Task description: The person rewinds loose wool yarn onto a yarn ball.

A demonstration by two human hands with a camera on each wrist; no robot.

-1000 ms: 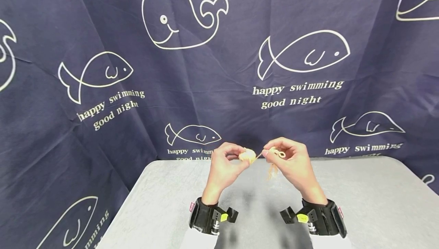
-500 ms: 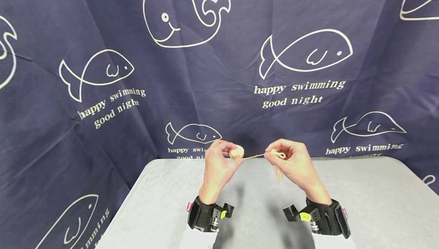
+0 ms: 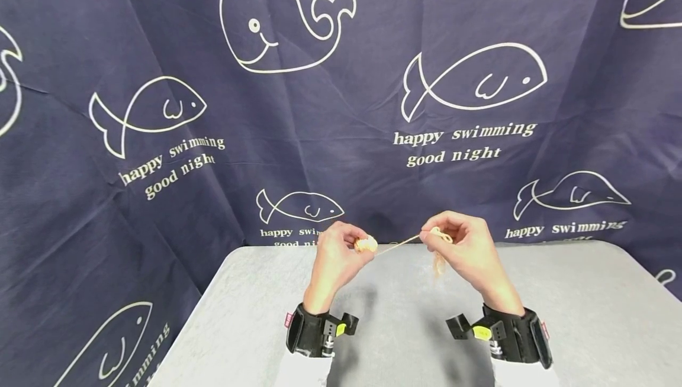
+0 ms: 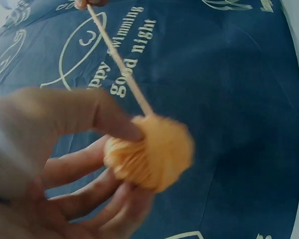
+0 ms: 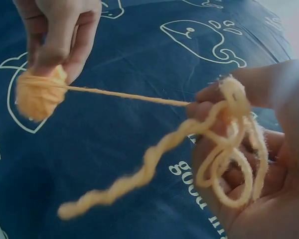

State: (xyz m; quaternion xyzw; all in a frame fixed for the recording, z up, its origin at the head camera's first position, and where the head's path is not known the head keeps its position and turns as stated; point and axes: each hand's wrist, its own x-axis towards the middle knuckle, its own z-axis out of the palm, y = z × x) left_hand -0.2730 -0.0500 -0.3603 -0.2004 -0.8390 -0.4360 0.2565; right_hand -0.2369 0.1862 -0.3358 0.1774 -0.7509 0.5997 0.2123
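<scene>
Hands have pulled further apart since the earlier frames, the strand between them longer and tauter now; left hand [image 3: 335, 254] has fingers and thumb curled round a small yarn ball [image 3: 366, 245], pinching it at the fingertips, lower centre of the head view, just above the far edge of the table [image 3: 240, 316]; left wrist view shows the ball [image 4: 152, 152] mid frame, thumb pressed on its top and fingers cupped under it, strand leaving the ball toward the upper left of that frame; right hand [image 3: 469, 254] sits right of centre, thumb and forefinger pinching the yarn strand [image 3: 396, 243], other fingers loosely curled with loose loops of yarn [image 3: 441, 234] lying in them; right wrist view shows the loops [image 5: 234, 164] draped over the palm at lower right, a crinkled loose tail [image 5: 124, 184] hanging down toward lower left, the strand [image 5: 124, 95] running level to the ball [image 5: 37, 94] at upper left; both hands are held up off the table, well apart from each other, joined only by the strand; black wrist straps [image 3: 314, 334] at the bottom of the frame; dark blue whale-print cloth [image 3: 160, 50] fills the backdrop behind the grey table.
</scene>
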